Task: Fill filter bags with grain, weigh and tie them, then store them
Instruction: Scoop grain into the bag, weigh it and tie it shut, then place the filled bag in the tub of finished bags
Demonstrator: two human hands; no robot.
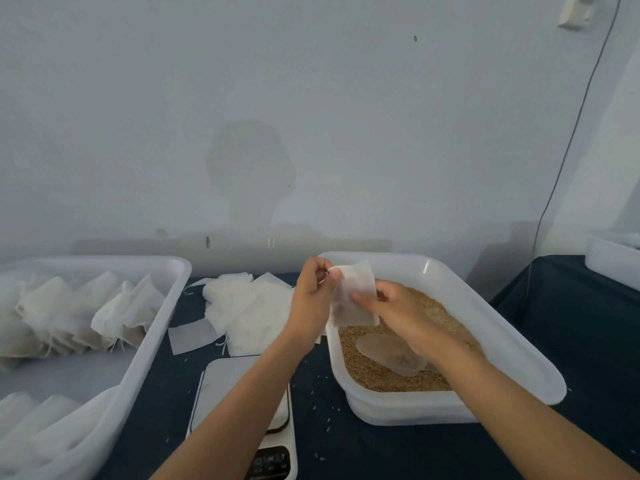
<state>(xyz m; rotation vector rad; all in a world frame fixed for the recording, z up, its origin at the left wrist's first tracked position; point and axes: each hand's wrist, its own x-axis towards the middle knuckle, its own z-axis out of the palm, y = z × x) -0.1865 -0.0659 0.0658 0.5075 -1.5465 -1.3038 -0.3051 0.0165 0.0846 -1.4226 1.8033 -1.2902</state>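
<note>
Filter bag (355, 294) held over the grain tray's (491, 317) rear left corner: left hand (313, 292) pinches its top corner, right hand (398, 311) pinches its side edge. Looks empty, light, limp; probably best gripped at the mouth's edges.

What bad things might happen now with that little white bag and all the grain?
1. Both hands, left hand and right hand, hold the empty filter bag over the grain tray's left rim, so poured grain may land on the dark tablecloth, where stray grains already lie.
2. The left forearm hangs over the scale and might bump it.
</note>
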